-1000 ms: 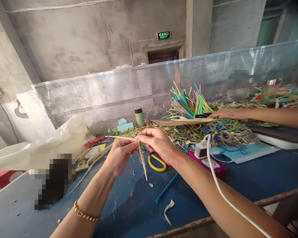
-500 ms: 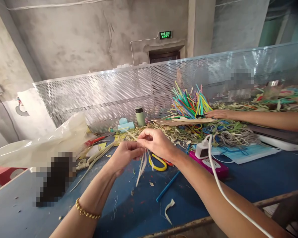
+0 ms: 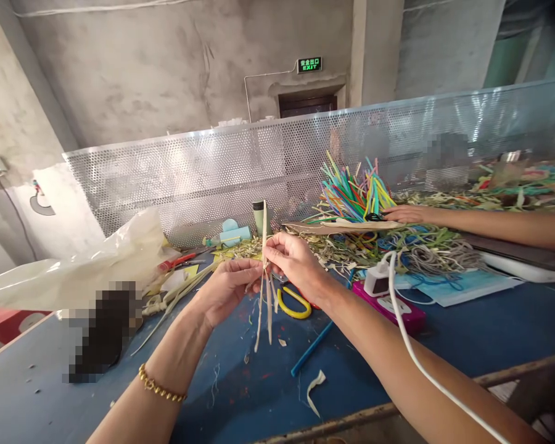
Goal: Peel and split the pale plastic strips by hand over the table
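Observation:
My left hand (image 3: 226,287) and my right hand (image 3: 292,262) meet above the blue table (image 3: 490,327), both pinching thin pale straw strips (image 3: 264,296). One strip points straight up past the fingers. Two others hang down toward the table. A gold bracelet (image 3: 160,387) circles my left wrist. Yellow-handled scissors (image 3: 295,303) lie just under my right hand.
Another person's hand (image 3: 409,213) rests on a pile of straw and coloured strips (image 3: 356,194) at the back right. A white charger with cable (image 3: 378,279), pink phone (image 3: 388,307), blue stick (image 3: 311,349), green flask (image 3: 259,217), plastic bag (image 3: 97,265) and perforated metal screen (image 3: 203,179) surround the work spot.
The strip that lay sideways between my hands has swung upright. My hands have drawn closer together, and a second loose end now hangs down. The other person's hand shifted slightly left.

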Available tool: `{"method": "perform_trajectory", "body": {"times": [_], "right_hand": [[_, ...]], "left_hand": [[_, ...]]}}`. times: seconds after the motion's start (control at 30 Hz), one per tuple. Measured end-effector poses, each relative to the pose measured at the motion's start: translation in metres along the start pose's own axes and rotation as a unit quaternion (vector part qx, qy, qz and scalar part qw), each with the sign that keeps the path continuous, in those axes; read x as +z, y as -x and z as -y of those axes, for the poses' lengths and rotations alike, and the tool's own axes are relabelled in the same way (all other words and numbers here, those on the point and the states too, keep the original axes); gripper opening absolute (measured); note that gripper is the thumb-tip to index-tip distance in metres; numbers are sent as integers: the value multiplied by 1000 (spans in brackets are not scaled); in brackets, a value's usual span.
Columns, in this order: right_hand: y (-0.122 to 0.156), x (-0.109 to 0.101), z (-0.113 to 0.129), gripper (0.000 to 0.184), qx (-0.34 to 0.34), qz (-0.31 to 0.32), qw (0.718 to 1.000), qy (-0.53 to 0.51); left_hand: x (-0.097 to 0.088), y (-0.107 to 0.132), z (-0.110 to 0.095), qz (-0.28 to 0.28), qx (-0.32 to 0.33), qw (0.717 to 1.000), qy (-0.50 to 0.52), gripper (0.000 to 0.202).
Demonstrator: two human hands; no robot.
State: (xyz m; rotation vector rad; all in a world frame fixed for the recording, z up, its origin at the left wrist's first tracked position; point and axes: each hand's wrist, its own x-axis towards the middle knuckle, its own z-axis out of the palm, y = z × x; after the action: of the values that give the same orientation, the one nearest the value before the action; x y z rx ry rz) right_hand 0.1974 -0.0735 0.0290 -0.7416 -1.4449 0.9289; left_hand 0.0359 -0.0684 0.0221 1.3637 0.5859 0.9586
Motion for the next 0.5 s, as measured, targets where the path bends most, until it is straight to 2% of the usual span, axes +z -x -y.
{"method": "perform_trajectory", "body": {"times": [0.23, 0.5], "right_hand": [[0, 2, -2, 11, -20, 6, 1000, 8], [-4, 4, -11, 15, -49, -42, 998, -11]], "left_hand": [[0, 0, 0, -19, -7, 1000, 0, 14], [1, -2, -1, -59, 10, 998, 20, 12]]}}
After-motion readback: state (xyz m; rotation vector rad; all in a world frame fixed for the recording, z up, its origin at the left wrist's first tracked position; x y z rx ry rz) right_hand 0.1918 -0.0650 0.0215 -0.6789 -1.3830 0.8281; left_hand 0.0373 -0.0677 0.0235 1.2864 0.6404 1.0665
